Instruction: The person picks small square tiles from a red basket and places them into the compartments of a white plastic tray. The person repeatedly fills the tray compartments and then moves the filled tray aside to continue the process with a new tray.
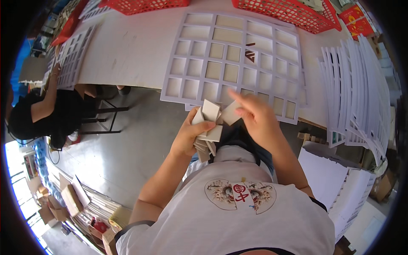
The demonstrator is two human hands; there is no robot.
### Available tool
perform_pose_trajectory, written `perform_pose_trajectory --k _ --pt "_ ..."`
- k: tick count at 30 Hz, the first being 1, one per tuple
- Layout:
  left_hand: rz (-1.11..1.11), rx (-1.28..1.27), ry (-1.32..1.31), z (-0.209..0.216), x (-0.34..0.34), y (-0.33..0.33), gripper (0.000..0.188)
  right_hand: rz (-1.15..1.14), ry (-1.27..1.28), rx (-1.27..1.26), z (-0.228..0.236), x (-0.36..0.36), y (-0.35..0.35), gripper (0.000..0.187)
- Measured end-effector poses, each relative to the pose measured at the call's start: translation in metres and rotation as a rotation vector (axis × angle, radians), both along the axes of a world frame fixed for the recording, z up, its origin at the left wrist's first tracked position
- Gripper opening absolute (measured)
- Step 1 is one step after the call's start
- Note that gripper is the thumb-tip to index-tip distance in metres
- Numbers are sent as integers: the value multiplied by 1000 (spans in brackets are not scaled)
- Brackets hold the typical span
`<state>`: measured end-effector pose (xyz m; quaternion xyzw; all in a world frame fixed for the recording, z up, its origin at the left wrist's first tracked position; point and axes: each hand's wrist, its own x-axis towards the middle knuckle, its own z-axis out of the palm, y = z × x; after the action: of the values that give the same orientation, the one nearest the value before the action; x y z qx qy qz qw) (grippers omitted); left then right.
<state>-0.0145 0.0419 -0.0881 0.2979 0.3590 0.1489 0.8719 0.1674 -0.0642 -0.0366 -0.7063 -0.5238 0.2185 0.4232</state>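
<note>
Pale tile bundle (211,111), near; gridded board (233,62), far.
Left hand (186,135) is gripping bundle; right hand (257,114) is seemingly pinching single tile (230,114).

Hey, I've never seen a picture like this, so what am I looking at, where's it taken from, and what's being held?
There is no machine here, just a person's two bare hands. The single picture comes from a wide fisheye camera on their head, looking down, so edges bend and corners go dark. The left hand grips a loose bunch of beige tiles. The right hand seems to pinch a single tile by its edge. Just beyond lies a white grid board on a pale table, with a red basket farther back. More white boards stand at the right. Another person sits at the left.
</note>
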Motion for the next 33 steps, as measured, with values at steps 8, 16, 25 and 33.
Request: perform_pose_trajectory --k 8,16,25,33 --pt "35 -41 -42 -17 -20 -6 47 -113 131 -66 -51 42 48 16" --pt "9 -26 -75 -30 -1 2 55 -39 -63 -19 -58 37 51 18" --pt "4 -13 -19 -22 3 -3 60 86 37 158 -24 4 22 32" --pt "8 29 47 -17 0 -10 58 52 337 -113 -16 -4 31 13"
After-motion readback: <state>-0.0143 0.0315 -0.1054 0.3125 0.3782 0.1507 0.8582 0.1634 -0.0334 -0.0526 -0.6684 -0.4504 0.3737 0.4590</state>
